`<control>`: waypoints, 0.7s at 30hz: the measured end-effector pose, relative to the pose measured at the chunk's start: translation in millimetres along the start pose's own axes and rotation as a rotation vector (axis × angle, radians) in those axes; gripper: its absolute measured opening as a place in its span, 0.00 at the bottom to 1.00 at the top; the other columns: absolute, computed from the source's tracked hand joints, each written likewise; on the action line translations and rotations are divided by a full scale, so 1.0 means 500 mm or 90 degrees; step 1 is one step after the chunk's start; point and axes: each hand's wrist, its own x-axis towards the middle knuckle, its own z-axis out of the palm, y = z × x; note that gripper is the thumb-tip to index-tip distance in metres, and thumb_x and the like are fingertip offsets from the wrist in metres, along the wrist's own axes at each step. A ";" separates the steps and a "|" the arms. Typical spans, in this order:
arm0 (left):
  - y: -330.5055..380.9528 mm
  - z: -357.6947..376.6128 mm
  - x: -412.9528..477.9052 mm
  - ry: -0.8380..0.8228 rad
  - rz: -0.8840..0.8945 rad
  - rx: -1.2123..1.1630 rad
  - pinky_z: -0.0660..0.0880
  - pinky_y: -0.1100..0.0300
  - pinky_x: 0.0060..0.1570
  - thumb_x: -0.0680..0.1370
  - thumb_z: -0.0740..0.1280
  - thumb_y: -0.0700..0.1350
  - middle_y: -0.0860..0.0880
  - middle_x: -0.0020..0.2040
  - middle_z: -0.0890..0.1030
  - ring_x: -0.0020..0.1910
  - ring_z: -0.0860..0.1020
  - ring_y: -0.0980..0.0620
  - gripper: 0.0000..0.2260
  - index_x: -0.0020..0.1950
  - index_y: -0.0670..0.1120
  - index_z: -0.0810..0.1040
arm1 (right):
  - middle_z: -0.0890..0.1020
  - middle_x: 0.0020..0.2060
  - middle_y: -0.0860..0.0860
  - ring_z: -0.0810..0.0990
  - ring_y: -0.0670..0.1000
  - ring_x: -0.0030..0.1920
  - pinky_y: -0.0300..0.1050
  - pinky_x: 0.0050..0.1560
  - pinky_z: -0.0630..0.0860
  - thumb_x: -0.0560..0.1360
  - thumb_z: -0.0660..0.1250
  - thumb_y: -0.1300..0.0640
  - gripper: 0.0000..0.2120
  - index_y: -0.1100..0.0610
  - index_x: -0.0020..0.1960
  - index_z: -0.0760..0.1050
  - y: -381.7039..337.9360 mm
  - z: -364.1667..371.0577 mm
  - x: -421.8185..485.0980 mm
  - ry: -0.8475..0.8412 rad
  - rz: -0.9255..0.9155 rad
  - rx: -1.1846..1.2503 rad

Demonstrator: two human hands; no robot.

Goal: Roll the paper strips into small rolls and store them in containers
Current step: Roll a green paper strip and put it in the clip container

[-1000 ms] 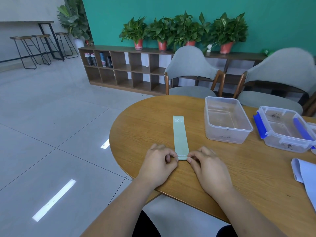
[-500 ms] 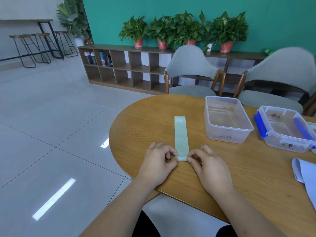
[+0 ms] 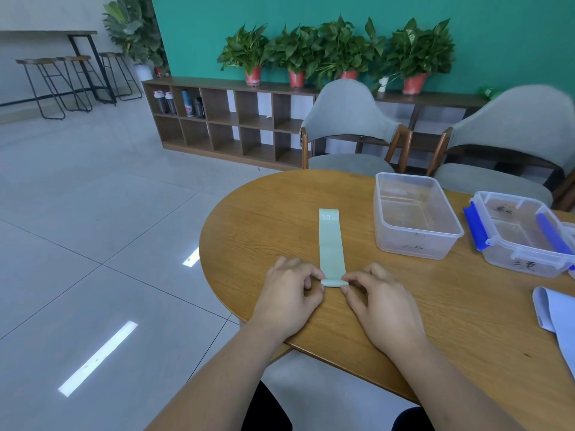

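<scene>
The pale green strip [image 3: 331,244] is lying flat in the middle of the frame on the round wooden worktop [image 3: 255,219]. It is running away from the person, and its far end is printed "30 LB". Its near end is curling into a first small roll [image 3: 335,282].

Left of centre, the left hand [image 3: 289,293] is resting on the worktop, its grip pinching the roll's left end between thumb and curled fingertips. Just right of centre, the right hand [image 3: 381,301] is doing the same, its grip pinching the roll's right end.

Further right, an open clear plastic container [image 3: 413,245] is standing near the strip and looking empty. Beyond it, a second clear container with blue clips [image 3: 525,259] is sitting with its lid on. At the lower right edge, a lavender strip [image 3: 552,318] is waiting.

The rolling step is only beginning, since most of the strip is lying unrolled. The next move is probably calling for both thumbs and fingers turning the roll forward evenly. The two ends need to be advancing together so the coil is staying tight and straight.
</scene>
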 end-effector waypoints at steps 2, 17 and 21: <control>-0.001 0.000 0.000 0.002 0.000 -0.005 0.74 0.52 0.54 0.77 0.74 0.50 0.59 0.40 0.74 0.48 0.70 0.58 0.07 0.54 0.58 0.84 | 0.74 0.46 0.40 0.79 0.44 0.46 0.42 0.39 0.75 0.79 0.70 0.45 0.08 0.43 0.58 0.82 0.000 -0.001 0.001 0.000 0.002 0.005; 0.004 0.002 0.001 -0.005 -0.026 0.010 0.72 0.54 0.56 0.77 0.71 0.52 0.59 0.41 0.74 0.49 0.70 0.58 0.06 0.53 0.59 0.82 | 0.74 0.43 0.40 0.77 0.42 0.39 0.46 0.36 0.78 0.78 0.72 0.45 0.08 0.43 0.55 0.86 0.002 -0.003 0.003 0.011 0.018 0.066; 0.001 -0.001 0.002 -0.011 -0.026 -0.010 0.72 0.54 0.57 0.77 0.72 0.51 0.59 0.42 0.74 0.50 0.71 0.58 0.06 0.53 0.60 0.80 | 0.74 0.43 0.39 0.76 0.41 0.39 0.46 0.37 0.79 0.78 0.73 0.46 0.08 0.41 0.57 0.84 0.000 -0.005 0.007 0.008 0.028 0.090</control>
